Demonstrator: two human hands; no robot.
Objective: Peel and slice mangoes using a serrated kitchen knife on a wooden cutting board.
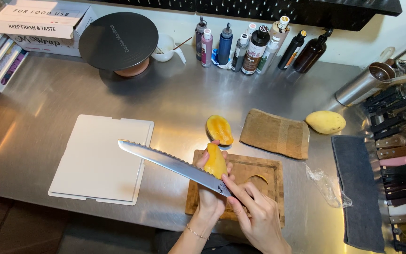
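A mango piece (215, 161) is gripped by the left hand (211, 186) above the wooden cutting board (264, 171) near the steel counter's front edge; a serrated knife (165, 161) is pinched by the right hand (254, 211).

Hands (212, 188) — knife (175, 165) against mango (215, 162).

A yellow mango piece (215, 161) stands upright over the wooden cutting board (264, 175). A long serrated knife (170, 164) lies against it, tip pointing to ten o'clock.

Counted: three mango pieces (216, 161), one serrated knife (175, 165), two cutting boards (259, 175), one folded towel (275, 133); roughly ten bottles (258, 44) crowded worktop's back edge, overlapping.
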